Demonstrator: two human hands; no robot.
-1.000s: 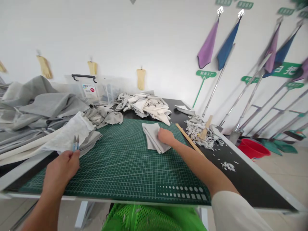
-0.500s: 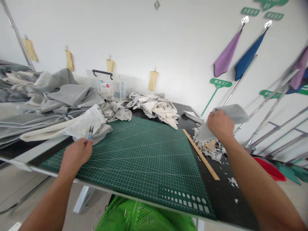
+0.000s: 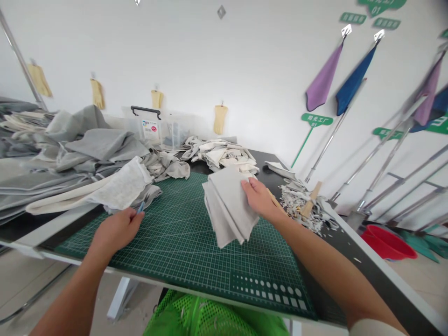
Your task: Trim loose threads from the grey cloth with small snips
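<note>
My left hand (image 3: 117, 233) is closed around small thread snips (image 3: 142, 206) with blue handles; the blades point away from me, over the mat's left side. Pinched at its right edge by my right hand (image 3: 257, 196), a stack of folded light grey cloth (image 3: 229, 205) hangs tilted above the middle of the green cutting mat (image 3: 182, 233). A white cloth piece (image 3: 122, 184) lies just beyond the left hand, at the edge of the large heap of grey cloth (image 3: 101, 144).
Behind the mat rises a pile of pale cloth (image 3: 220, 151). Scraps and shreds (image 3: 301, 203) lie at the right, with a wooden piece (image 3: 311, 200) among them. A clear lidded box (image 3: 150, 128) stands at the back. On the floor sits a red basin (image 3: 388, 242).
My right hand has swung left from above the scraps to above the mat, bringing the grey cloth with it. The left hand has shifted slightly right, still holding the snips.
</note>
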